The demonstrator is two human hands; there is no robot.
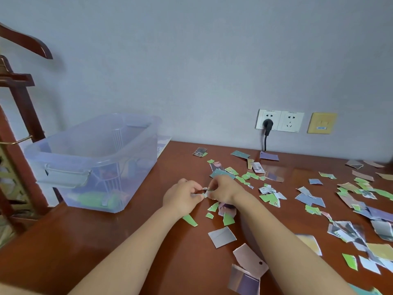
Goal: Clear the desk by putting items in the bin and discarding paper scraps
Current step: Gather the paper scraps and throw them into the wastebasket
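Both hands pinch one small paper scrap (205,192) between them: my left hand (182,198) grips its left side with fingers curled closed, and my right hand (223,189) grips its right side the same way. I hold the scrap just above the desk (106,252), near the middle of the wooden top. My forearms reach in from the near edge.

Torn paper scraps (314,201) lie scattered over the right half of the desk, from directly under my hands out to the right edge. Most are green, blue-grey, purple or white. Larger pieces lie near my right forearm, among them a pale piece with a punched hole (252,259).

A clear plastic bin (93,160) stands on the far left part of the desk, open at the top, well left of my hands. Through its wall I see a green object (93,200) and other items at the bottom; I cannot identify them. A printed sheet (163,143) lies flat just behind the bin's right side.

On the far wall, a black plug (267,124) sits in a white socket (279,120), its cord dropping behind the desk. A yellow wall plate (321,122) is fixed to the right of the socket. Dark wooden furniture (23,103) stands at the left edge.
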